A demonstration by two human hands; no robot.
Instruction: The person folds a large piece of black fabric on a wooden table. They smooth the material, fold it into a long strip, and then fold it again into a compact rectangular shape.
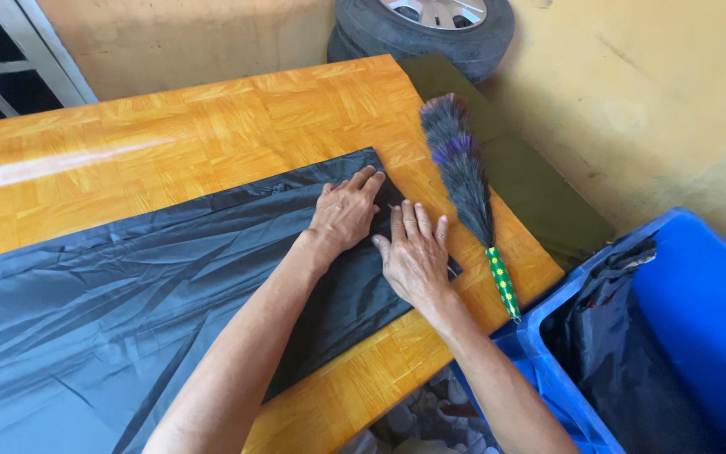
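A large sheet of dark, thin, wrinkled material (128, 294) lies spread over an orange wooden parquet table (170, 134). My left hand (346, 210) rests flat on the sheet's right end, fingers together and pointing away from me. My right hand (415, 252) lies palm down just beside it, fingers spread, pressing the sheet's right edge against the table. Neither hand grips anything. A feather duster (464, 181) with grey and purple feathers and a green dotted handle (503, 282) lies on the table just right of my right hand.
A blue plastic bin (707, 311) stands at the lower right with dark material (607, 353) inside. A car tyre (430, 29) leans against the yellow wall behind the table. A dark green board (531, 176) sits beside the table's right edge. A window frame (10, 59) is at top left.
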